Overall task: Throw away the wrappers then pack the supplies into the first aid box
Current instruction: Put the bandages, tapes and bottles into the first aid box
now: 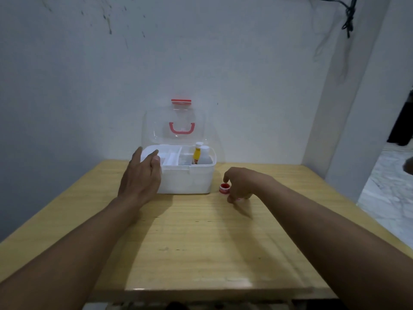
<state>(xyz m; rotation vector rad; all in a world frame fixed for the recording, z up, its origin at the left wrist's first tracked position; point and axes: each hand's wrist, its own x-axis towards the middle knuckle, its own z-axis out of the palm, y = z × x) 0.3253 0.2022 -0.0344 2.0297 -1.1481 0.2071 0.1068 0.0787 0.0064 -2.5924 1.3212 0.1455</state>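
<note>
A white first aid box [187, 180] stands open at the far middle of the wooden table [201, 242], its clear lid [176, 126] with a pink handle tipped back against the wall. In its right compartment stand a yellow bottle [196, 154] and a white bottle [205, 155]. My left hand [142, 175] rests flat against the box's left front corner, fingers apart. My right hand [241, 183] is curled around a small red and white tape roll [224, 189] on the table just right of the box, fingertip and thumb touching it.
The table's back edge meets a white wall. A wall corner rises at the right, with tiled floor [388, 193] beyond it. A black cable [348, 16] hangs at the upper right.
</note>
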